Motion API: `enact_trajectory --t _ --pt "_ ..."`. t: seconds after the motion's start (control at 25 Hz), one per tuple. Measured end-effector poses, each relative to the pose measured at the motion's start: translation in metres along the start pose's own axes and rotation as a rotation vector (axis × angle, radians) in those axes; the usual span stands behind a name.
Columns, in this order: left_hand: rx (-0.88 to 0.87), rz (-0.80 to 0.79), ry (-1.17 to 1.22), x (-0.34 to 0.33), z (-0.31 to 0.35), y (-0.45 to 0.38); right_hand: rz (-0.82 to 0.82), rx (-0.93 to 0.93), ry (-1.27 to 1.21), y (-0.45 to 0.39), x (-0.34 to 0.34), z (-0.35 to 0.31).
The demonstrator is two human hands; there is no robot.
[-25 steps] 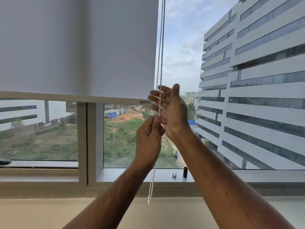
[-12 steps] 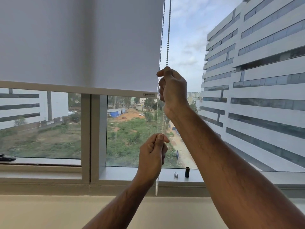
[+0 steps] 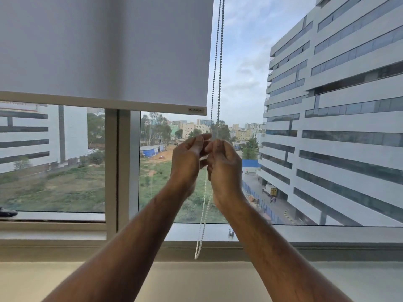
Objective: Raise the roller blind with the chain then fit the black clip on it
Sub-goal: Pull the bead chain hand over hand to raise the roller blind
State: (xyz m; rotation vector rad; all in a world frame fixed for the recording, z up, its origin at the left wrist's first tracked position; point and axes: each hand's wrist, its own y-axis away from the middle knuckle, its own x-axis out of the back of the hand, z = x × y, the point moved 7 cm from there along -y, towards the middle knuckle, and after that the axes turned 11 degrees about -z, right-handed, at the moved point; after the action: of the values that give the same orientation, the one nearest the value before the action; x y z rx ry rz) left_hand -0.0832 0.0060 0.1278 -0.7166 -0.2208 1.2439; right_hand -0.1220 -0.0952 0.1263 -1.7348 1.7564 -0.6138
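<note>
The white roller blind [image 3: 104, 51] covers the upper left of the window, its bottom bar [image 3: 102, 103] about a third of the way down. The bead chain [image 3: 219, 62] hangs along the blind's right edge, and its loop end [image 3: 197, 253] dangles just below the sill. My left hand [image 3: 187, 160] and my right hand [image 3: 223, 164] sit side by side at the same height, below the bottom bar, each closed on a strand of the chain. The black clip is hidden behind my right forearm.
A small metal piece [image 3: 231, 232] lies on the window sill [image 3: 327, 233] beside my right forearm. A vertical window frame post [image 3: 123, 166] stands to the left of my hands. A dark object [image 3: 7, 213] rests at the far left of the sill.
My right hand has come down along the chain while my left hand has moved up to meet it. The blind's bottom bar has risen a little.
</note>
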Motion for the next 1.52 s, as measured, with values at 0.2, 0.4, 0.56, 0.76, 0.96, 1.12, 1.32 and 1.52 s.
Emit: enact_trajectory --t 0.2,0.4,0.56,0.76,0.96,1.12,1.32,1.52 --pt "0.010 -0.069 0.055 -0.023 0.044 -0.038 0.001 -0.085 0.075 0.035 0.000 0.041" --pt "-0.032 -0.027 0.022 -0.030 0.057 -0.050 -0.009 -0.147 0.035 0.065 -0.002 0.071" --pt "-0.116 0.025 -0.080 -0.029 0.057 -0.044 -0.033 -0.145 0.001 0.066 0.000 0.075" --pt "-0.192 0.019 -0.121 -0.034 0.062 -0.031 -0.109 -0.200 -0.108 0.058 0.008 0.075" --pt "-0.192 0.022 -0.186 -0.030 0.024 0.000 -0.044 -0.185 -0.186 0.010 0.025 0.041" --pt "-0.184 0.015 -0.180 -0.033 -0.008 0.023 -0.080 -0.102 -0.158 -0.042 0.026 -0.015" --pt "-0.141 -0.007 -0.209 -0.030 -0.038 0.043 -0.128 -0.105 -0.147 -0.082 0.006 -0.057" --pt "-0.124 -0.027 -0.205 -0.025 -0.049 0.058 -0.084 -0.111 -0.165 -0.092 -0.001 -0.055"
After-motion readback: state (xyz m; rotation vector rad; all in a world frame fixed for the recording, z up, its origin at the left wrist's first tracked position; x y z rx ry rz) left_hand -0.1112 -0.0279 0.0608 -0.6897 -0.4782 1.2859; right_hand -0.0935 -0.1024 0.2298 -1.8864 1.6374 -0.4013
